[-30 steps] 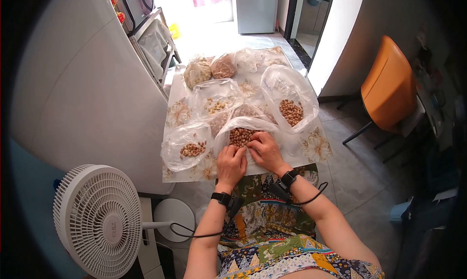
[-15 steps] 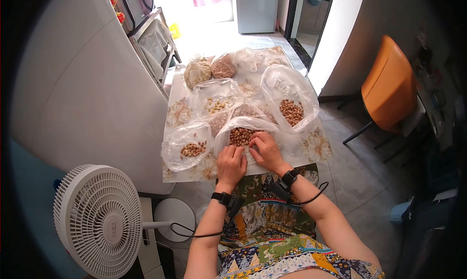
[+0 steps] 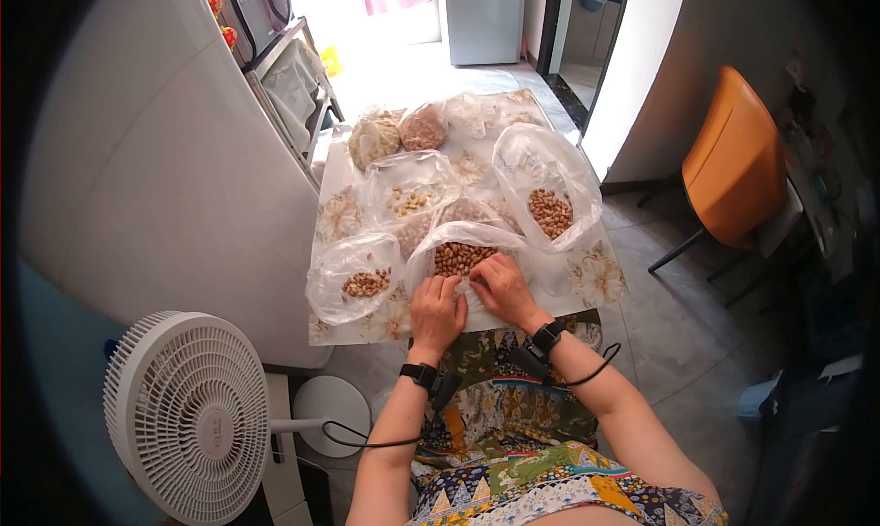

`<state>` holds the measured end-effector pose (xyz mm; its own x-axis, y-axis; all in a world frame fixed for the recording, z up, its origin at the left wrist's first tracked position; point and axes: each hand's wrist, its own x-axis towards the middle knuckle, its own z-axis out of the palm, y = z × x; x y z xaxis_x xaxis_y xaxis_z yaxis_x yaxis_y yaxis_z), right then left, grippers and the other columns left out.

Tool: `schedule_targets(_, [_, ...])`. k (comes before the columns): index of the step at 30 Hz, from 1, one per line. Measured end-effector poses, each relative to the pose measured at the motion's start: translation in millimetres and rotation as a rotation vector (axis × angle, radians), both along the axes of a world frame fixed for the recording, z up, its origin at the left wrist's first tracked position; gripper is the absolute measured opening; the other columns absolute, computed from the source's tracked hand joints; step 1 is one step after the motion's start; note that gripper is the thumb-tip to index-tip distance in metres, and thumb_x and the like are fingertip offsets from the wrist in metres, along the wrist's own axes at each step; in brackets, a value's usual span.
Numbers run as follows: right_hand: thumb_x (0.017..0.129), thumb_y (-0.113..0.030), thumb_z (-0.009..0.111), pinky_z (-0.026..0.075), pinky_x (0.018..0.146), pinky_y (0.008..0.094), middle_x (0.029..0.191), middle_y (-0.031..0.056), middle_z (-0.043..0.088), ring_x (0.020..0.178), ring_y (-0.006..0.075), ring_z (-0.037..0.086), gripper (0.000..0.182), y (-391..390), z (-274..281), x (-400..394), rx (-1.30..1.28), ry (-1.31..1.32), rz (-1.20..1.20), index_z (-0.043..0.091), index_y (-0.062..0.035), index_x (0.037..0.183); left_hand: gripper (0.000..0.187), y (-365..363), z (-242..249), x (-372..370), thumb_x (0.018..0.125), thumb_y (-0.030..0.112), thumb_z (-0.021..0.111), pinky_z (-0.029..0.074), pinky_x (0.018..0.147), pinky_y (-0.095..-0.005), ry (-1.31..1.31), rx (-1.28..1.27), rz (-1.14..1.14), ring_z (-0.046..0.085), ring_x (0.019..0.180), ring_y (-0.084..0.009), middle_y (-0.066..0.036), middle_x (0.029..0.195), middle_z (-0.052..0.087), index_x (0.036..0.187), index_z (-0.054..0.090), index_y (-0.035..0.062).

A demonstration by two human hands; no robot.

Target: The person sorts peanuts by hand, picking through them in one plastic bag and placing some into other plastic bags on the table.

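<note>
A clear plastic bag (image 3: 422, 253) lies spread at the near side of the table, with reddish-brown peanuts (image 3: 463, 258) heaped inside. My left hand (image 3: 438, 311) is at its near edge, fingers curled and pressed together. Close on the right, my right hand (image 3: 504, 286) bends over the peanuts, its thumb and fingers pinched. Whatever is between the fingers of either hand is too small or hidden to make out. Left of my hands, another open bag (image 3: 319, 283) holds a small pile of broken, mixed-colour peanuts (image 3: 366, 284).
An open bag (image 3: 513, 155) with peanuts is at right; one with pale kernels (image 3: 410, 200) lies behind. Filled bags (image 3: 374, 139) stand at the table's far end. A white fan (image 3: 188, 420) is at lower left, an orange chair (image 3: 733, 164) at right.
The view has shifted very slightly. My right hand's fingers have moved a little over the near edge of the peanuts; my left hand stays nearly in place.
</note>
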<state>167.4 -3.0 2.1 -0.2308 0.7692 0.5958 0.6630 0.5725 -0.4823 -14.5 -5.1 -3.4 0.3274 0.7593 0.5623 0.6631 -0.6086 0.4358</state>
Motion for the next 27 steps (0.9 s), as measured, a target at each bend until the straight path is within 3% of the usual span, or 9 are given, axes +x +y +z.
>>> schedule_targets(27, [0.079,-0.002,0.073,0.05,0.08,0.042,0.084,0.0089,0.063,0.088,0.0305,0.061,0.012,-4.6,4.4,1.2,0.04,0.083,-0.018,0.062,-0.0059,0.085,0.025,0.7,1.1,0.9,0.081,0.008,0.071,0.05,0.075,-0.0425,-0.018,0.08,-0.013,0.06,0.084,-0.03,-0.01,0.088,0.059,0.105,0.064,0.0066])
